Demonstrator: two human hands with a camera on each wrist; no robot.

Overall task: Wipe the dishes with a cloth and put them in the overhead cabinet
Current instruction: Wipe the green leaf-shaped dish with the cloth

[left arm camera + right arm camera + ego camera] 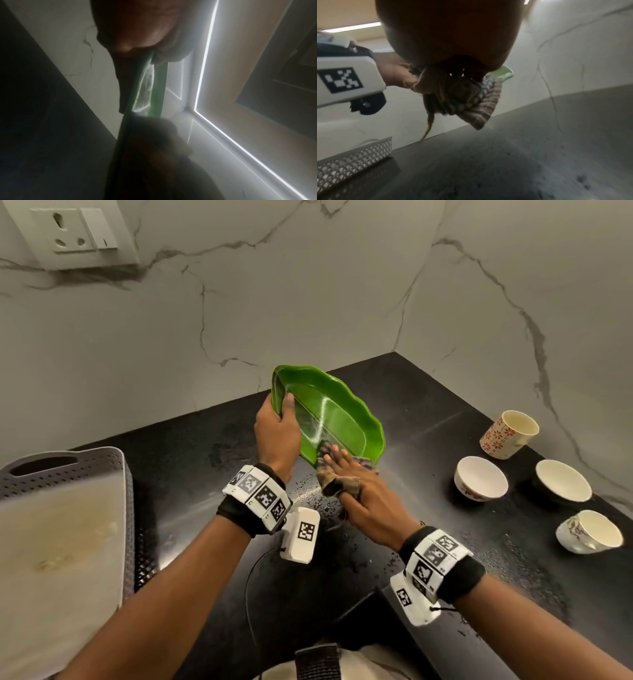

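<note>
Wiping stage, leaf dish as landmark. The green leaf-shaped dish [337, 419] is held tilted above the black worktop [428, 412], its hollow face turned toward the person and its long axis running from the far-left tip down to the near-right end. The left hand [275, 433] grips the dish's left rim, thumb inside the hollow and fingers behind; the left wrist view shows the rim [150, 86] edge-on, pinched in that grip. The right hand [368, 501] lies at the dish's near-right end, fingers fairly straight and pressing a striped cloth [337, 479] against the inner face near the lower rim, the cloth bunched under the hand and held there by a finger and the thumb. The right wrist view shows the cloth [465, 97] hanging beneath the palm, with a corner of the dish [503, 73] just beyond it.

The unwiped surface lies up and to the left of the cloth, along the long axis, so the stroke probably runs that way, toward the holding thumb. A sheen with streaks on the hollow suggests it is partly wet.

Right of the dish, well apart, stand a patterned cup [510, 434] and three white bowls [481, 479], apparently not yet wiped. Left of the dish sits a grey perforated tray [126, 494]. No overhead cabinet is plainly seen.
</note>
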